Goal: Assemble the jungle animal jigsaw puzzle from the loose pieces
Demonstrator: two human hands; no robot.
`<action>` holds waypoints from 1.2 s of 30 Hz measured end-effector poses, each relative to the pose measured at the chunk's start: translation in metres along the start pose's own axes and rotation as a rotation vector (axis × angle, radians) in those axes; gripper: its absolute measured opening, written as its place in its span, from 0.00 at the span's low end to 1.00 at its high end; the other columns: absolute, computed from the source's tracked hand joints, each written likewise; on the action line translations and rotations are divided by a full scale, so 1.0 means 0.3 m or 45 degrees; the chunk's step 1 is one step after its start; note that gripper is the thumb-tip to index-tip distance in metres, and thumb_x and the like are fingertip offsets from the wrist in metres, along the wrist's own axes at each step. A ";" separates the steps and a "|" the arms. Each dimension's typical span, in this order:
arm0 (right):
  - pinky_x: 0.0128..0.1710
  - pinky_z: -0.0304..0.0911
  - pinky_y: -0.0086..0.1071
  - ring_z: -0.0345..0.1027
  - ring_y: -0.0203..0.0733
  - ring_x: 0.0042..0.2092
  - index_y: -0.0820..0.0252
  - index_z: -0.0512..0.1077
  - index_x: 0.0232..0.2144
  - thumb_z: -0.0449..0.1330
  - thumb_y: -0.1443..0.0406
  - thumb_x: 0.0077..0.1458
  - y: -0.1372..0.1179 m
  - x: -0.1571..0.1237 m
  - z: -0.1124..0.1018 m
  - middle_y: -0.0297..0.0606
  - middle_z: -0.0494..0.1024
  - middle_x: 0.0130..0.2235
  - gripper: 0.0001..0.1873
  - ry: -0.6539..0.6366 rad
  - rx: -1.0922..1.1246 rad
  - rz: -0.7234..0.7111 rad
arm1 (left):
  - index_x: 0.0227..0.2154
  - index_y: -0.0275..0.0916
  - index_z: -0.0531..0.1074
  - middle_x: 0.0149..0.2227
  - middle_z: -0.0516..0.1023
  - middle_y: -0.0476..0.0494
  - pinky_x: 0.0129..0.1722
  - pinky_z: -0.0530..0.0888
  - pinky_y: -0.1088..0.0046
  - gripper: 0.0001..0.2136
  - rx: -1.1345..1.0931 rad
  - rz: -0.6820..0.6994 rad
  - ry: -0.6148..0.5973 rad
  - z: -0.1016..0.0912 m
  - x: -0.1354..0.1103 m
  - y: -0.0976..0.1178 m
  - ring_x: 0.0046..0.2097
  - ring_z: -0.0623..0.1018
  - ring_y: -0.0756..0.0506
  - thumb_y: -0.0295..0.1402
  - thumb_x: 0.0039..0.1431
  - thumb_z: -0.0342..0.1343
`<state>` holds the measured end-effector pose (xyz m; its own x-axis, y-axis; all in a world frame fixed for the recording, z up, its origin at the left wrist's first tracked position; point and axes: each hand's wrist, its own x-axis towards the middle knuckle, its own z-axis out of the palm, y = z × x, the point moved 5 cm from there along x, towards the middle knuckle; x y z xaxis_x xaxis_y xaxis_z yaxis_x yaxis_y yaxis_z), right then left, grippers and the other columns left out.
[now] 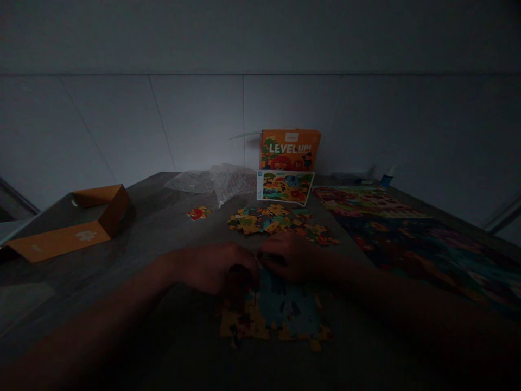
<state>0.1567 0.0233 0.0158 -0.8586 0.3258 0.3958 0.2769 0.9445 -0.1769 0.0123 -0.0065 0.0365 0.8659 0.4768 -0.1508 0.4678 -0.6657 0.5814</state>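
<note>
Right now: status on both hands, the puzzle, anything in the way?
Left hand, right hand close together over far side of puzzle; grips too dark to tell. Puzzle partly joined. Loose pieces beyond; hands block view of far side.

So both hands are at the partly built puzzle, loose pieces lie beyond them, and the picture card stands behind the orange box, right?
Not quite: the head view shows the picture card in front of the orange box, not behind. The left hand and right hand are at the partly built puzzle, and loose pieces lie beyond them.
</note>
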 end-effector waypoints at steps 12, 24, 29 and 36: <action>0.31 0.56 0.30 0.64 0.37 0.30 0.62 0.73 0.32 0.52 0.66 0.59 0.001 0.002 0.000 0.38 0.74 0.29 0.10 -0.010 -0.017 0.046 | 0.37 0.40 0.76 0.36 0.76 0.49 0.32 0.69 0.76 0.11 -0.035 -0.045 0.022 -0.001 0.004 0.004 0.35 0.75 0.49 0.23 0.50 0.61; 0.31 0.55 0.30 0.64 0.36 0.30 0.62 0.72 0.32 0.53 0.66 0.58 0.007 0.002 0.004 0.36 0.73 0.28 0.09 0.006 -0.005 0.018 | 0.36 0.39 0.76 0.36 0.77 0.49 0.34 0.70 0.75 0.08 -0.057 -0.086 0.022 0.005 0.009 -0.003 0.36 0.76 0.48 0.24 0.52 0.61; 0.31 0.55 0.30 0.64 0.36 0.30 0.62 0.72 0.31 0.53 0.67 0.58 0.006 0.004 0.006 0.37 0.73 0.28 0.09 0.012 0.011 -0.002 | 0.36 0.40 0.76 0.36 0.77 0.49 0.36 0.71 0.73 0.07 -0.061 -0.091 0.038 0.006 0.010 -0.007 0.37 0.76 0.47 0.25 0.53 0.60; 0.30 0.53 0.30 0.62 0.35 0.28 0.62 0.71 0.28 0.53 0.67 0.58 0.000 0.006 0.002 0.35 0.71 0.26 0.09 0.008 0.005 0.000 | 0.33 0.38 0.74 0.31 0.75 0.51 0.30 0.68 0.76 0.06 -0.056 -0.136 0.154 0.002 0.026 -0.031 0.32 0.74 0.49 0.26 0.50 0.62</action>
<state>0.1548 0.0238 0.0162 -0.8558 0.3263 0.4015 0.2752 0.9443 -0.1806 0.0149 0.0030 0.0295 0.7831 0.6106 -0.1180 0.5454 -0.5831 0.6021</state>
